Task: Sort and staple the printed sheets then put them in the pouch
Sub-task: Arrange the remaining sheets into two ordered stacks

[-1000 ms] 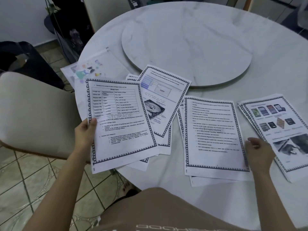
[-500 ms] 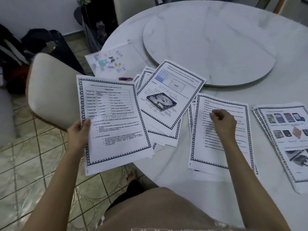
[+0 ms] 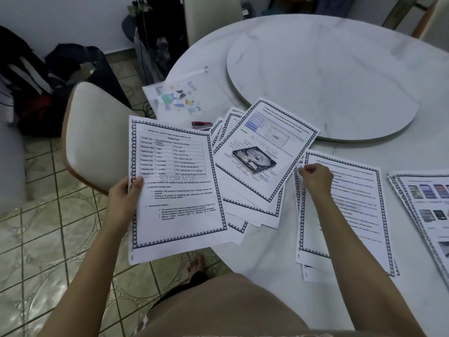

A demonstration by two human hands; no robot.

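A person's left hand [image 3: 124,198] grips a printed sheet [image 3: 175,190] by its left edge beside the table [image 3: 267,254], while the right hand [image 3: 315,178] pinches the corner of a text pile [image 3: 359,195] lying there; the thin, limp paper is probably best lifted by edges or corners.

A narrow lane of bare desk [image 3: 274,259] runs between the fanned sheets [image 3: 257,147] and the text pile [image 3: 364,203]. The raised turntable [image 3: 328,76] fills the middle beyond. A chair [image 3: 97,132] crowds the left edge; stapler [image 3: 201,124] and pouch [image 3: 175,98] lie behind the fan.
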